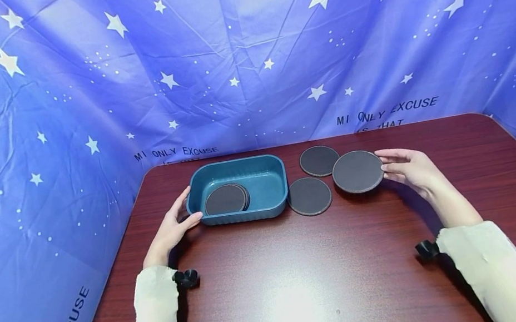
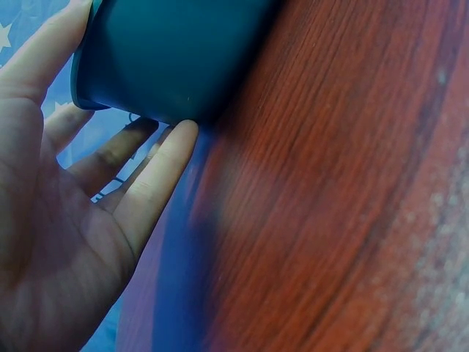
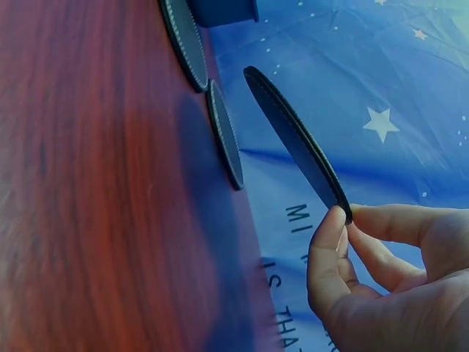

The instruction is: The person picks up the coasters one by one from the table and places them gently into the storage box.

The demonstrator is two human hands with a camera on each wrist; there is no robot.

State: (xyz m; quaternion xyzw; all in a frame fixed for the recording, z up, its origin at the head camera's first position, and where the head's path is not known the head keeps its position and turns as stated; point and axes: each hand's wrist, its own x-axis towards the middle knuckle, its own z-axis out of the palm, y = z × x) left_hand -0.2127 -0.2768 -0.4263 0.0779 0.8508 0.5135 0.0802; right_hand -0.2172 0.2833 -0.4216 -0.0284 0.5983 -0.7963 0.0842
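Note:
Straight, spread fingers of my left hand (image 1: 170, 234) touch the left end of a teal rectangular container (image 1: 246, 216), thumb at its near corner; the container's wall (image 2: 168, 66) shows close up in the left wrist view. Inside, at the left, lies a small stack of dark round coasters (image 1: 225, 200). My right hand (image 1: 411, 170) pinches another coaster (image 1: 358, 171) by its right edge, between thumb and fingers. In the right wrist view this coaster (image 3: 299, 143) is seen nearly edge-on, raised off the table.
Between the container and the held coaster, two dark coasters lie flat on the table: a far one (image 1: 319, 161) and a nearer one (image 1: 310, 196). The reddish wood table (image 1: 358, 280) meets a blue star-printed cloth (image 1: 240, 45) at its back and sides.

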